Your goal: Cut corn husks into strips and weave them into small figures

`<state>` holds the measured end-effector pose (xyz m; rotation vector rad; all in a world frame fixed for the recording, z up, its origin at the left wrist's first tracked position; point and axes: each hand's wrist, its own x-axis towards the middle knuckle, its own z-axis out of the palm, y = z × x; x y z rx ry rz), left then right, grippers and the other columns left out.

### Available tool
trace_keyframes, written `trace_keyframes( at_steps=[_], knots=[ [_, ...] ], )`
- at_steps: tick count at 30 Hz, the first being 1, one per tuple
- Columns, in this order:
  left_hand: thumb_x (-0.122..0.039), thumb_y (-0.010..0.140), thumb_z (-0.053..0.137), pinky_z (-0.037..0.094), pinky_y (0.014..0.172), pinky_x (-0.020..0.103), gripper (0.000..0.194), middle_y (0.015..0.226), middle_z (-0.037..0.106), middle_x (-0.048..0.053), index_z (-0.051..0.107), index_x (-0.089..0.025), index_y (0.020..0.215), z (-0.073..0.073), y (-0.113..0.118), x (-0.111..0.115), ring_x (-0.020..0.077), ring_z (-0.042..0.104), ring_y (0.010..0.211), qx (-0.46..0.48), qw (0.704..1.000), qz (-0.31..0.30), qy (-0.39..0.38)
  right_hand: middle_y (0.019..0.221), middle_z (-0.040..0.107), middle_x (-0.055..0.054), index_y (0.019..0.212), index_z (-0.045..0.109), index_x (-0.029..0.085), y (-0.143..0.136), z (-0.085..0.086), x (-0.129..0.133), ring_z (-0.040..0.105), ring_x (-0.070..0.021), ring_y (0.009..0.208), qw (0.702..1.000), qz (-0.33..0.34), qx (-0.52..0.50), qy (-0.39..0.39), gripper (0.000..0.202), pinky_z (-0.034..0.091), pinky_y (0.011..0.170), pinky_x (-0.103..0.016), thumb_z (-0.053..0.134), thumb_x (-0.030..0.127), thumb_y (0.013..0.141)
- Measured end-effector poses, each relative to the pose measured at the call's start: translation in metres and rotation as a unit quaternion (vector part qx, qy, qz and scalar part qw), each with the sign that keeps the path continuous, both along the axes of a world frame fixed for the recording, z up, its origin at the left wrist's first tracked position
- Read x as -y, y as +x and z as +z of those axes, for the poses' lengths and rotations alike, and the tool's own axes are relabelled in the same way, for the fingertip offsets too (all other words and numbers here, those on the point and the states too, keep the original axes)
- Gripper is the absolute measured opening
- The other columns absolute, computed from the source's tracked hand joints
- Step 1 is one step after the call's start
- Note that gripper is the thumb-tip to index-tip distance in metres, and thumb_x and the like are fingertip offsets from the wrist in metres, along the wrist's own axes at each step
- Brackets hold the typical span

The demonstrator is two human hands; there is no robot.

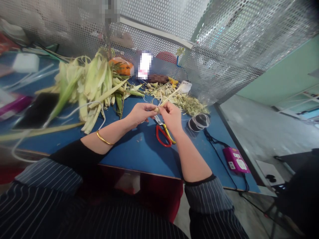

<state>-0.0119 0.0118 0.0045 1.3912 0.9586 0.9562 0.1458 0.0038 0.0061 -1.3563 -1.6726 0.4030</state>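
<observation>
Over the middle of the blue table, my left hand (142, 114) pinches one end of a pale husk strip (171, 95). Right beside it, my right hand (171, 116) is closed on the same strip, which sticks up and to the right past the fingers. Scissors (163, 134) with one red and one yellow handle lie beneath the hands, their blades partly hidden. To the right of my right hand stands a dark spool (199, 122) wound with white thread. Behind the hands are scattered husk scraps (185, 101).
A large bunch of green husks (93, 79) lies at the left, near a black flat object (36, 111). A purple packet (236, 160) and black straps are at the table's right edge. A lit phone (145, 64) leans against the perforated metal screen (159, 43).
</observation>
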Motion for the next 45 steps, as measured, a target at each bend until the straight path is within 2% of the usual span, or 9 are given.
trace_keyframes(
  at_steps=[6,12,18,22,27,30,33,36,45],
  knots=[
    [-0.023,0.074,0.069,0.034,0.045,0.019,0.024,0.084,0.073,0.006,0.075,-0.016,0.096,-0.003,0.001,-0.001,0.0072,0.058,0.058,0.017,1.000,0.002,0.014,0.053,0.049,0.003,0.061,0.047,0.022,0.001,-0.003,-0.003,0.043,-0.0113,0.050,0.999,-0.008,-0.029,-0.022,0.025,0.035,0.050,-0.026,0.059,0.032,0.080],
    [-0.023,0.072,0.072,0.032,0.044,0.019,0.021,0.079,0.072,0.006,0.075,-0.015,0.090,-0.002,0.000,-0.003,0.0072,0.056,0.056,0.018,0.999,0.036,-0.010,0.055,0.057,0.003,0.070,0.052,0.021,0.008,-0.001,-0.007,0.048,-0.0107,0.046,0.995,0.012,-0.056,-0.077,0.022,0.039,0.048,-0.026,0.063,0.038,0.079],
    [-0.028,0.070,0.074,0.029,0.044,0.019,0.022,0.077,0.071,0.003,0.075,-0.015,0.089,0.003,-0.005,-0.007,0.0072,0.056,0.057,0.042,0.995,0.080,-0.048,0.072,0.067,0.001,0.098,0.063,0.020,0.024,0.023,0.004,0.056,-0.0097,0.053,0.968,0.171,-0.103,-0.154,0.022,0.046,0.055,-0.026,0.064,0.028,0.077],
    [-0.023,0.071,0.073,0.036,0.050,0.020,0.013,0.067,0.069,0.002,0.075,-0.014,0.081,0.005,-0.006,-0.007,0.0075,0.055,0.055,0.061,0.992,0.086,-0.064,0.087,0.071,-0.003,0.097,0.071,0.021,0.024,0.027,0.009,0.064,-0.0139,0.073,0.946,0.249,-0.111,-0.175,0.021,0.051,0.069,-0.029,0.063,0.029,0.079],
    [-0.012,0.071,0.072,0.045,0.060,0.019,0.005,0.065,0.068,0.000,0.074,-0.012,0.076,0.005,-0.003,-0.007,0.0054,0.054,0.055,0.096,0.987,0.097,-0.086,0.079,0.068,-0.002,0.079,0.072,0.021,0.015,0.017,0.005,0.060,-0.0150,0.068,0.983,0.168,-0.052,-0.047,0.014,0.050,0.068,-0.033,0.066,0.033,0.079],
    [-0.010,0.072,0.073,0.049,0.065,0.020,0.006,0.067,0.069,0.001,0.073,-0.011,0.078,0.002,0.000,-0.009,0.0058,0.058,0.058,0.125,0.984,0.085,-0.095,0.084,0.066,-0.003,0.074,0.068,0.022,0.010,0.016,0.006,0.061,-0.0185,0.081,0.992,0.107,-0.044,0.047,0.017,0.049,0.076,-0.035,0.065,0.036,0.081],
    [-0.011,0.074,0.072,0.051,0.069,0.023,0.008,0.071,0.070,0.003,0.071,-0.010,0.082,-0.002,0.002,-0.010,0.0084,0.064,0.063,0.147,0.980,0.066,-0.119,0.093,0.065,-0.004,0.078,0.065,0.023,0.008,0.018,0.009,0.061,-0.0192,0.094,0.986,0.112,-0.088,0.086,0.022,0.048,0.085,-0.036,0.053,0.036,0.090],
    [-0.012,0.077,0.070,0.053,0.070,0.025,0.010,0.073,0.071,0.004,0.069,-0.010,0.087,-0.004,0.003,-0.010,0.0102,0.067,0.064,0.148,0.978,0.061,-0.132,0.092,0.063,-0.003,0.070,0.061,0.022,0.010,0.020,0.010,0.061,-0.0182,0.097,0.984,0.132,-0.105,0.064,0.030,0.045,0.092,-0.037,0.045,0.033,0.094],
    [-0.012,0.077,0.072,0.055,0.070,0.024,0.011,0.073,0.072,0.005,0.069,-0.009,0.088,-0.002,0.000,-0.011,0.0098,0.067,0.063,0.141,0.980,0.064,-0.121,0.100,0.064,-0.002,0.053,0.065,0.019,0.024,0.033,0.010,0.057,-0.0195,0.102,0.981,0.152,0.032,-0.114,0.025,0.039,0.094,-0.032,0.054,0.022,0.075]
  ],
)
